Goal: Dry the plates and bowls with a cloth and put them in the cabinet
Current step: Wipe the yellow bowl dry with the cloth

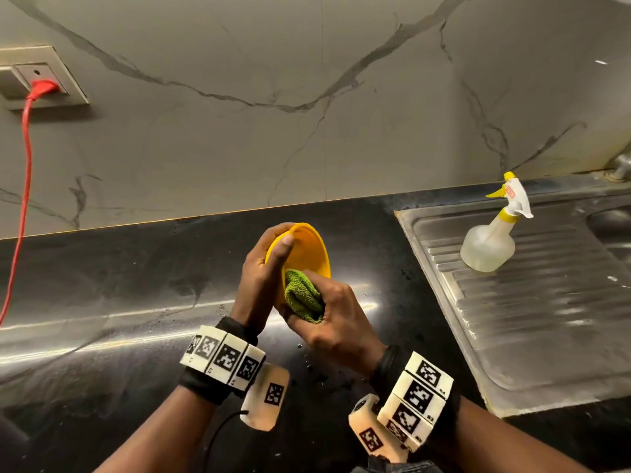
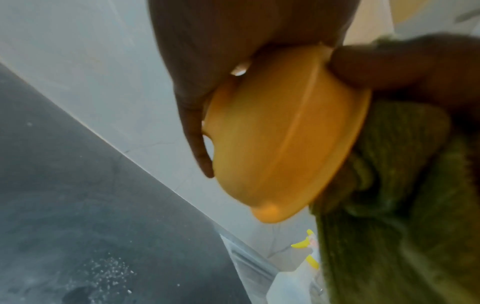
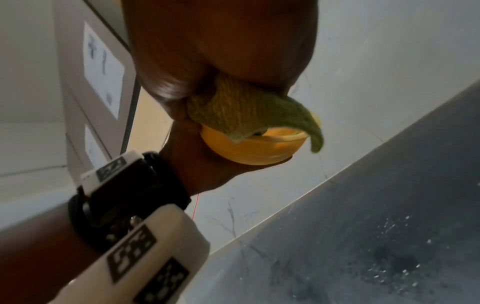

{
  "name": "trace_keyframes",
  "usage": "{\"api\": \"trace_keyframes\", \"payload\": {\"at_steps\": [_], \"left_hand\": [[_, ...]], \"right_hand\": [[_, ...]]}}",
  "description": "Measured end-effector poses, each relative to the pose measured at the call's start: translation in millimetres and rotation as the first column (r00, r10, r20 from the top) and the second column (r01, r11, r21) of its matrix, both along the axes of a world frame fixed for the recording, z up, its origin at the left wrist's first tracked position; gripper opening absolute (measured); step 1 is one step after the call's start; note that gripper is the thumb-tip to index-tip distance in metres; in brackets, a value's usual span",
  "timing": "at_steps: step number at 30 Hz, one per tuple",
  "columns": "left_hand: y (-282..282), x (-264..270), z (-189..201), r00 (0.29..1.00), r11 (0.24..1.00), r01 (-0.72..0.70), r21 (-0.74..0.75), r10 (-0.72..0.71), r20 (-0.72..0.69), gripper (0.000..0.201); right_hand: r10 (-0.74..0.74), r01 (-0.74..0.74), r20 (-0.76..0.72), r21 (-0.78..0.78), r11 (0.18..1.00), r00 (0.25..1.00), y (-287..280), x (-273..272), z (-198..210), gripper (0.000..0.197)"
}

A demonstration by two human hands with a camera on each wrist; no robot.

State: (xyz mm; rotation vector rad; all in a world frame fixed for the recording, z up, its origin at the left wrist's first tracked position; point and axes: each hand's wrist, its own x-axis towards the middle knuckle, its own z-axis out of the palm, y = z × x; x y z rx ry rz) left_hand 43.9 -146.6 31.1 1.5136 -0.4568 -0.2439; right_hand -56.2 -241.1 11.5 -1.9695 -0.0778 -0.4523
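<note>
A yellow bowl [image 1: 309, 250] is held tilted on its side above the black counter, its opening facing right. My left hand [image 1: 264, 271] grips it by the rim, thumb inside and fingers behind on the base. My right hand [image 1: 333, 324] holds a bunched green cloth [image 1: 302, 298] and presses it into the lower part of the bowl. In the left wrist view the bowl's outside [image 2: 280, 133] fills the middle, with the cloth [image 2: 402, 185] at the right. In the right wrist view the cloth [image 3: 246, 111] drapes over the bowl's rim [image 3: 249, 150].
A clear spray bottle [image 1: 490, 240] with a yellow-and-white trigger stands on the steel sink drainboard [image 1: 532, 302] at the right. The black counter [image 1: 119, 285] carries water droplets near my wrists. A red cable [image 1: 24, 165] hangs from a wall socket at the far left.
</note>
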Motion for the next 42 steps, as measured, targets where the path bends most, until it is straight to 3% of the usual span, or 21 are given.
{"api": "trace_keyframes", "payload": {"at_steps": [6,9,11,14,16,19,24,26,30,32,34,36,38,42], "left_hand": [[-3,-8,3,0.980,0.997,-0.004,-0.076,0.019,0.200,0.044],[0,-5,5,0.967,0.997,0.044,-0.066,-0.026,0.253,0.048],[6,0,9,0.985,0.993,0.101,-0.054,-0.093,0.145,0.055],[8,4,12,0.947,0.975,0.191,-0.114,-0.214,-0.238,0.082],[7,2,11,0.931,0.978,0.161,-0.135,-0.195,-0.308,0.081],[6,-4,9,0.976,0.988,0.097,-0.116,-0.117,-0.181,0.059],[5,-12,8,0.997,0.995,0.079,-0.062,-0.080,-0.019,0.066],[5,-12,5,0.995,0.991,0.101,-0.087,-0.098,0.034,0.074],[8,-12,-6,0.986,0.987,0.101,-0.125,-0.083,0.145,0.070],[10,-9,-6,0.982,0.990,0.094,-0.109,-0.074,0.173,0.069],[11,0,-2,0.988,0.992,0.116,-0.040,-0.112,0.105,0.072],[11,7,7,0.985,0.990,0.144,0.007,-0.143,-0.093,0.080],[10,8,10,0.958,0.989,0.143,-0.036,-0.148,-0.246,0.082],[2,-3,3,0.998,0.983,0.039,-0.177,-0.049,-0.048,0.043]], "right_hand": [[-0.016,0.008,0.070,0.122,0.992,0.997,2,-3,12,0.028],[0.019,-0.026,0.126,0.048,0.999,0.992,-4,-7,18,0.022],[0.010,0.006,0.166,-0.094,0.996,0.986,-9,-8,16,0.022],[0.031,0.013,0.166,-0.254,0.967,0.986,-11,-8,12,0.030],[0.022,0.022,0.160,-0.268,0.963,0.987,-5,-8,12,0.031],[-0.021,0.049,0.133,-0.209,0.977,0.991,5,-10,16,0.032],[-0.080,0.085,0.063,-0.077,0.993,0.995,12,-11,19,0.033],[-0.069,0.069,0.051,-0.004,0.998,0.996,12,-9,24,0.031],[-0.002,-0.001,0.017,0.176,0.984,1.000,12,-6,35,0.025],[0.004,-0.007,0.029,0.121,0.993,1.000,10,-6,36,0.023],[-0.011,0.011,0.065,-0.002,1.000,0.998,2,-3,35,0.022],[-0.024,0.039,0.103,-0.146,0.988,0.994,-6,0,33,0.023],[-0.011,0.031,0.092,-0.219,0.975,0.996,-8,2,32,0.024],[-0.067,0.072,0.042,-0.122,0.990,0.997,4,1,38,0.027]]}}
